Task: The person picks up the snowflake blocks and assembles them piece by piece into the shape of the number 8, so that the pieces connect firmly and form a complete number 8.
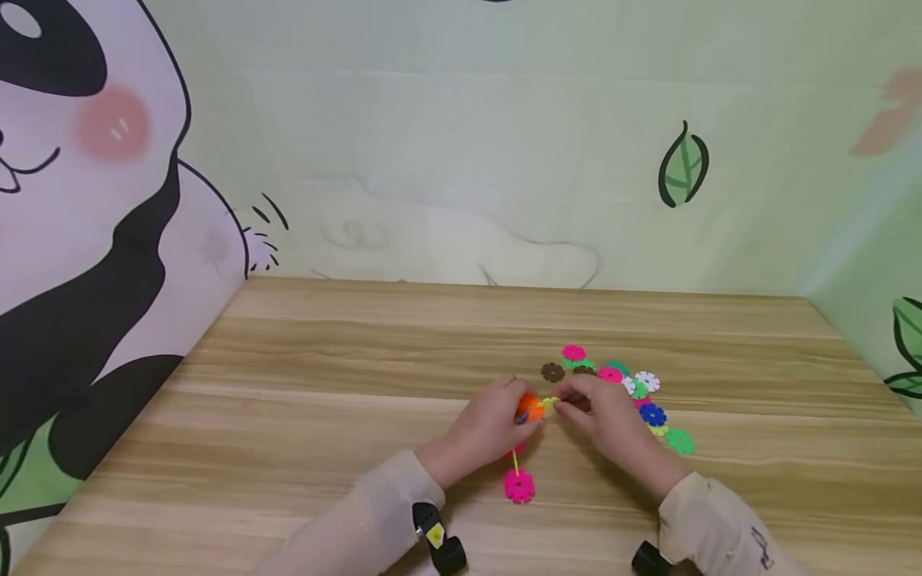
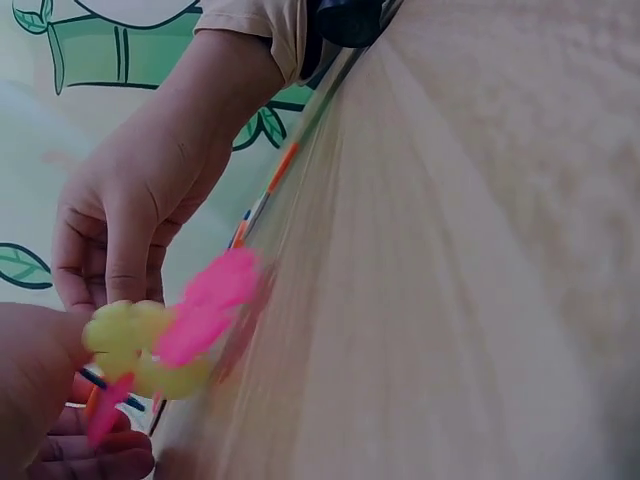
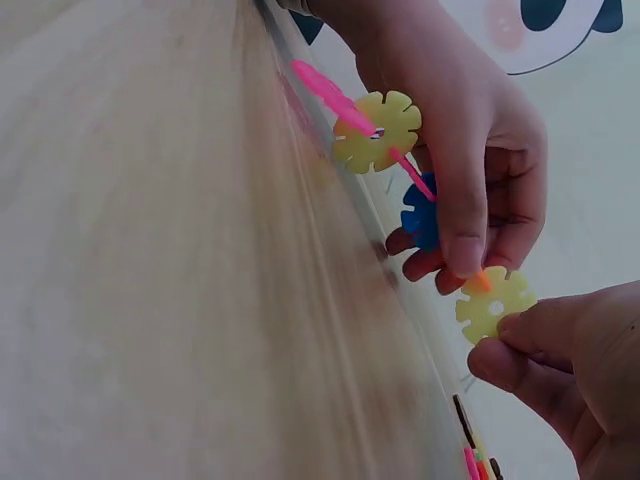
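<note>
Wood-grain table [image 1: 302, 416], panda-print backdrop [image 1: 86, 208]; no legible writing.
Left hand [image 1: 484, 428] grips linked discs [image 1: 529, 408]; right hand [image 1: 605, 416] pinches yellow disc [image 3: 493, 303] against them; loose discs [image 1: 634, 384] right of the hands.

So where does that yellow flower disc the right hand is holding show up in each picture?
Head: yellow disc at centre, between both hands' fingertips.
Left wrist: not surely told; the yellow pieces there look like the left hand's cluster.
Right wrist: lower right, pinched by the right hand.
Shared landmark: the wooden table.
</note>
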A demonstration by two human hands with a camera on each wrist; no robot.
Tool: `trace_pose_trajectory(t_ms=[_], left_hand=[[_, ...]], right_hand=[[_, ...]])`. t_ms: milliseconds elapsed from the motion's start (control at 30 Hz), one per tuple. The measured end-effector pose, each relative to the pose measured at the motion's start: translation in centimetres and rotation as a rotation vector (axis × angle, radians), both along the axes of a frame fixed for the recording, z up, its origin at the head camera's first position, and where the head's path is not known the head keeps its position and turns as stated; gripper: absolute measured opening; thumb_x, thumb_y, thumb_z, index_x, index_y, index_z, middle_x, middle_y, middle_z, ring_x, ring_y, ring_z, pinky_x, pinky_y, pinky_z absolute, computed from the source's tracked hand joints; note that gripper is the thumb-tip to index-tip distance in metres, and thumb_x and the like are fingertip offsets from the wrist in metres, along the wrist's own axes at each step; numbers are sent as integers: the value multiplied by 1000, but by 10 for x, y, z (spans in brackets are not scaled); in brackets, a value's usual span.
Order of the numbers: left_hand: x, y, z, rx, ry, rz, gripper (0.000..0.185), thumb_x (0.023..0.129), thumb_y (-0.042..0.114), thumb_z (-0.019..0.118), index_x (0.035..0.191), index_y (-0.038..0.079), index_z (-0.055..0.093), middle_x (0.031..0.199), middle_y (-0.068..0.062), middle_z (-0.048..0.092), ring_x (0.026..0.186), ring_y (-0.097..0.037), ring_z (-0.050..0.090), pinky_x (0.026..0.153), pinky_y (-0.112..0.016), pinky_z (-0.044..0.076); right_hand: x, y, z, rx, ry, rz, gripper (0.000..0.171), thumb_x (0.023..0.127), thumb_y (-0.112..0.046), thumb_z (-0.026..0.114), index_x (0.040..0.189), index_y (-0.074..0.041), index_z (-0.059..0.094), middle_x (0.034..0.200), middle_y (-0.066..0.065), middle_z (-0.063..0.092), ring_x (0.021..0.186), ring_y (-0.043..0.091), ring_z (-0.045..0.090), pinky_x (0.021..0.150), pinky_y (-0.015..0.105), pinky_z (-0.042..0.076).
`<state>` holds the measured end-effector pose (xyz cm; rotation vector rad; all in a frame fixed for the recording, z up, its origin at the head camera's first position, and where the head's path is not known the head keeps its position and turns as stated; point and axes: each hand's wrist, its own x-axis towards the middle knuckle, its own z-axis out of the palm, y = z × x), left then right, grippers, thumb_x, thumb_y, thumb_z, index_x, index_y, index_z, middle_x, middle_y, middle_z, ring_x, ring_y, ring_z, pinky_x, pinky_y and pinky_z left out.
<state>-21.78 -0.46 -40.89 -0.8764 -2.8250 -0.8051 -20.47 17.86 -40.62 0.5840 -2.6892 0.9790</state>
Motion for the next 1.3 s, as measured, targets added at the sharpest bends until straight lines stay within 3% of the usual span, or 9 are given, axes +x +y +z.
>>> trace_pose_trajectory(t_ms=[200,433,867,1100,1300], left_hand=[[0,1,1,-20,61,-21,34,91,38,63,109,9,67,99,-3,64,77,-11,55,62,-18,43],[-2,1,1,-19,80,-8,18,89,24,67,103,12,70,91,0,65,73,-10,54,61,-19,43],[-3,-2,2,-51,114,-15,11,88,21,68,97,14,71,92,0,66,78,-13,62,67,-22,49],[-2,-3,2,-59,127,-20,12,88,20,67,97,14,71,92,0,67,77,-12,62,66,-22,49],[-2,-4,1,-62,123,-28,11,89,20,67,97,13,71,92,0,67,77,-12,61,67,-22,49]], right_hand=[[-2,0,-1,-18,-27,33,9,84,-2,70,89,-7,65,86,4,71,82,17,68,74,29,57],[-3,-3,-3,-4,-47,44,8,84,-4,71,90,-7,66,87,3,71,82,17,69,74,30,57],[-6,20,15,88,-2,-53,16,83,-6,72,98,-4,69,93,6,71,84,19,65,70,29,53],[-10,43,27,153,-122,-162,17,89,-11,66,102,-1,65,96,12,66,81,23,59,66,29,49],[-16,61,22,213,-208,-274,26,91,-13,64,110,4,64,105,20,65,85,29,60,72,39,52]])
